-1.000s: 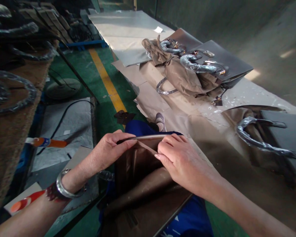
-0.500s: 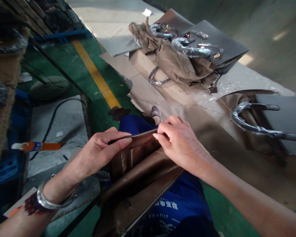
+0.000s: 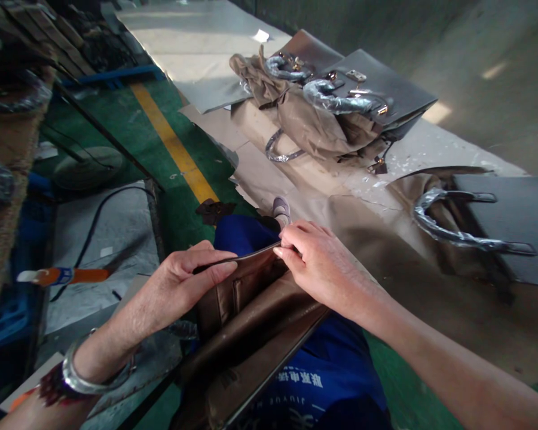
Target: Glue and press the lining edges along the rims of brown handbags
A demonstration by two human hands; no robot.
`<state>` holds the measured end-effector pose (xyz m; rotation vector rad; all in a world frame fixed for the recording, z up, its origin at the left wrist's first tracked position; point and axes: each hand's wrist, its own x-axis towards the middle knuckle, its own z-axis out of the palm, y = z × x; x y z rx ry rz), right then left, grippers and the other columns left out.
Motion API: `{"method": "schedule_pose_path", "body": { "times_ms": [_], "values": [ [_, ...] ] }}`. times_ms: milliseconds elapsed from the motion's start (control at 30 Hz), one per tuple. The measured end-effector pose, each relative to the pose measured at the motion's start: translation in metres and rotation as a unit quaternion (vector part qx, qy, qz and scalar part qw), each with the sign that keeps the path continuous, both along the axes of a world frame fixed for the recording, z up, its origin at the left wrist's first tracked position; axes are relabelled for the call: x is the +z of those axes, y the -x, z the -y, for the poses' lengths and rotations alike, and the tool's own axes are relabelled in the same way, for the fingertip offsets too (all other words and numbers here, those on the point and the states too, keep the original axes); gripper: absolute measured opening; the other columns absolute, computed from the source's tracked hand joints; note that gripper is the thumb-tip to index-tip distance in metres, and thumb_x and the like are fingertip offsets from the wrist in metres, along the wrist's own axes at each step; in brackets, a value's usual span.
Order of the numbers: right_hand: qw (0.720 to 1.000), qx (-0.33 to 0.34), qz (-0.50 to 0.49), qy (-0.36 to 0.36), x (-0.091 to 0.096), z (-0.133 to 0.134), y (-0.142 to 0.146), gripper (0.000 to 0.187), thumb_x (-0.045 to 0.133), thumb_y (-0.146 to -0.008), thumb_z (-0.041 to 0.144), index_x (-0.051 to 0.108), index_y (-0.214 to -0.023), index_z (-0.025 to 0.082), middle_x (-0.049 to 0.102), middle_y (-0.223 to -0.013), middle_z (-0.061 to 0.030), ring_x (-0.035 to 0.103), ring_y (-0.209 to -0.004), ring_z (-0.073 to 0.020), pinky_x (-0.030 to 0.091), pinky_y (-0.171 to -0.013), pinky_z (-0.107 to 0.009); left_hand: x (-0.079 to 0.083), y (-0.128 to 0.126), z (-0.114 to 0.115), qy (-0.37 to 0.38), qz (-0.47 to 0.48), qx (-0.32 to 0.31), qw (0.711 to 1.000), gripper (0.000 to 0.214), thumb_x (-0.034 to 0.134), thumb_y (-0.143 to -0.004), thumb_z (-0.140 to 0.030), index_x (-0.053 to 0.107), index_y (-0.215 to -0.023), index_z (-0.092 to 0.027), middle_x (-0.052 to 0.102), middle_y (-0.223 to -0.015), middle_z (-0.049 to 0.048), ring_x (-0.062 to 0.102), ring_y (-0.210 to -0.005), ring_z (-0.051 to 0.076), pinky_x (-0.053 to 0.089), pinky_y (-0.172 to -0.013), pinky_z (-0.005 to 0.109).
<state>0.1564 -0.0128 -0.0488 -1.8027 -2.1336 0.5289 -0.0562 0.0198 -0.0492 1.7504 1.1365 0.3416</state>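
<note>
A brown leather-look bag [image 3: 255, 316] lies across my lap, its mouth gaping toward me and its lining showing. My left hand [image 3: 192, 272] pinches the far rim of the bag between thumb and fingers, near the left end. Farther right on the same rim, my right hand [image 3: 316, 257] grips the edge with thumb and curled fingers. Between the two hands the dark rim is stretched nearly straight. Inside the bag a small slit with a raised border shows in the lining. Beneath it is a blue apron [image 3: 327, 370] with white lettering.
Bag parts with plastic-wrapped handles [image 3: 336, 98] are piled on the paper-covered table [image 3: 192, 54]. To the right lies another bag piece with a wrapped handle [image 3: 430, 224]. An orange bottle [image 3: 72, 275] lies at left, near a round metal stand base [image 3: 87, 168].
Both hands keep their hold on the rim, shifting only slightly. The surroundings have moved a little left in view, and most sit slightly lower.
</note>
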Motion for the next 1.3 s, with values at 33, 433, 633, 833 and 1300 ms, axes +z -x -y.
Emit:
{"method": "schedule_pose_path", "body": {
  "times_ms": [33,433,633,833,1300],
  "values": [
    [1.000,0.000,-0.001,0.003,0.000,-0.001,0.000,0.017,0.057,-0.083,0.014,0.048,-0.069,0.018,0.056,-0.082,-0.0021,0.051,-0.081,-0.0162,0.038,-0.075,-0.030,0.000,0.000,0.000,0.003,0.002,-0.005,1.000,0.026,0.052,-0.081,-0.041,0.073,-0.088,-0.026,0.059,-0.066,-0.0002,0.052,-0.067,0.015,0.040,-0.056,0.024],
    [0.998,-0.036,-0.043,0.004,-0.008,-0.007,0.002,0.026,0.060,-0.080,0.013,0.042,-0.061,0.018,0.050,-0.074,-0.0006,0.047,-0.068,-0.0132,0.034,-0.063,-0.027,-0.002,0.003,-0.005,-0.044,-0.024,-0.044,0.998,0.045,0.037,-0.089,-0.045,0.063,-0.066,-0.017,0.052,-0.065,0.0009,0.046,-0.063,0.013,0.039,-0.058,0.023],
    [0.999,-0.040,-0.023,0.014,-0.010,-0.016,0.006,0.023,0.059,-0.080,0.013,0.045,-0.061,0.017,0.053,-0.075,-0.0020,0.050,-0.071,-0.0151,0.035,-0.064,-0.028,-0.009,0.009,-0.008,-0.092,-0.043,-0.048,0.994,0.038,0.054,-0.081,-0.044,0.065,-0.110,-0.022,0.067,-0.081,0.0027,0.056,-0.075,0.016,0.044,-0.073,0.026],
    [0.999,-0.036,-0.016,0.006,-0.010,-0.018,0.009,0.021,0.059,-0.080,0.014,0.048,-0.062,0.017,0.055,-0.077,-0.0027,0.051,-0.072,-0.0158,0.032,-0.062,-0.028,-0.015,0.006,-0.002,-0.045,-0.041,0.045,0.997,0.032,0.057,-0.079,-0.042,0.069,-0.101,-0.022,0.071,-0.087,0.0025,0.063,-0.079,0.018,0.048,-0.073,0.027],
    [0.998,-0.059,0.009,0.014,-0.014,-0.026,0.011,0.013,0.062,-0.078,0.017,0.058,-0.066,0.016,0.060,-0.078,-0.0066,0.057,-0.070,-0.0184,0.038,-0.062,-0.030,-0.014,-0.008,-0.005,-0.004,-0.003,0.102,0.995,0.032,0.058,-0.075,-0.047,0.072,-0.081,-0.019,0.073,-0.080,0.0020,0.066,-0.077,0.021,0.052,-0.067,0.026]
  ]
}}
